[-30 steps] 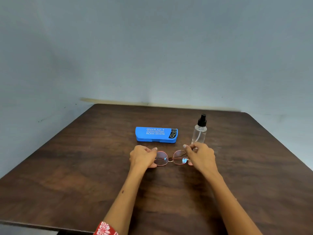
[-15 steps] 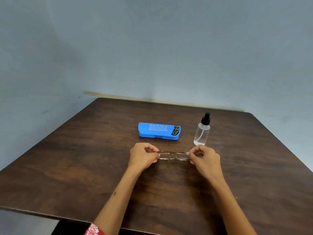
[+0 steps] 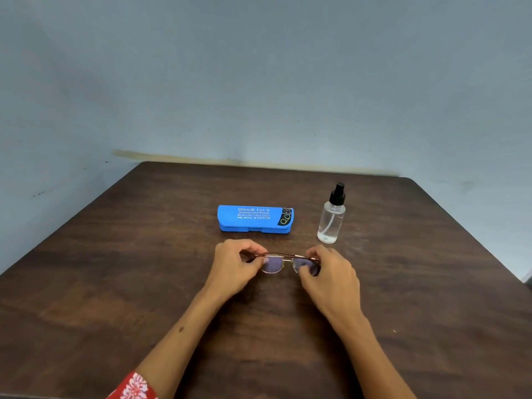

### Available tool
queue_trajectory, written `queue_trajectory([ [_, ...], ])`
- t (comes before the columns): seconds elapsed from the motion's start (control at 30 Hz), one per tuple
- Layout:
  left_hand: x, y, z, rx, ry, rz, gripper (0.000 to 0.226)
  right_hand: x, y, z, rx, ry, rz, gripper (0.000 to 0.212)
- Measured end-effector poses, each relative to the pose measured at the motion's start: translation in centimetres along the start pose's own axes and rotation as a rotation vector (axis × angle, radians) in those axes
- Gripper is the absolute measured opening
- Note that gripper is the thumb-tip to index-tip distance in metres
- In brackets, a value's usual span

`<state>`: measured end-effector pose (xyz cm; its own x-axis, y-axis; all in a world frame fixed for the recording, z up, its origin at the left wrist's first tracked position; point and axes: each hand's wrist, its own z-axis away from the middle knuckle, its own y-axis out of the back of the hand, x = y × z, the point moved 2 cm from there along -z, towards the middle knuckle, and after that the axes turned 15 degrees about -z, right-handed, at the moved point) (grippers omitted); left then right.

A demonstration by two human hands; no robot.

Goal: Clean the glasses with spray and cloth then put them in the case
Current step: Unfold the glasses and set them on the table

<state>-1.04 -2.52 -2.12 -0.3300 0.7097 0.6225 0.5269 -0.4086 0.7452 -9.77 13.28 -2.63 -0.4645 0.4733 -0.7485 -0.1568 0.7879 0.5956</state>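
Observation:
Thin-rimmed glasses [image 3: 277,262] with folded arms are held over the middle of the dark wooden table [image 3: 115,283]. My left hand [image 3: 234,267] pinches their left end, and my right hand [image 3: 328,273] pinches the right end, its thumb over the right lens. Behind them lies a shut blue glasses case [image 3: 254,218] with white print. A clear spray bottle [image 3: 331,220] with a black pump top stands upright to the right of the case. I see no cloth.
A grey-blue wall rises behind the table's far edge [image 3: 259,165]. The table's right corner [image 3: 414,182] is rounded. A red patterned sleeve [image 3: 134,387] shows at the bottom left.
The glasses have tilted from edge-on back toward me, so the lenses show again. Both hands stay at the ends, and the view has shifted a little.

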Motion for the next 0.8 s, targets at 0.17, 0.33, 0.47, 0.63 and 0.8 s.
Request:
queue_trajectory([
  [0.17,-0.3,-0.7,0.3,0.047,-0.008,0.025,0.014,0.0,-1.2,0.6,0.098,0.157,0.128,0.025],
  [0.33,-0.2,-1.2,0.4,0.090,-0.056,0.011,0.016,-0.2,-2.1,0.6,0.096,0.287,0.091,0.025],
  [0.47,-0.3,-1.4,0.4,0.127,-0.106,0.002,0.017,-0.2,-2.7,0.5,0.051,0.382,0.120,0.024],
  [0.63,-0.3,-1.4,0.5,0.128,-0.140,-0.022,0.017,0.0,-2.8,0.2,0.064,0.401,0.104,0.020],
  [0.8,-0.4,-1.4,0.7,0.146,-0.152,-0.027,0.014,-0.3,-2.0,0.3,0.146,0.367,0.018,0.011],
])
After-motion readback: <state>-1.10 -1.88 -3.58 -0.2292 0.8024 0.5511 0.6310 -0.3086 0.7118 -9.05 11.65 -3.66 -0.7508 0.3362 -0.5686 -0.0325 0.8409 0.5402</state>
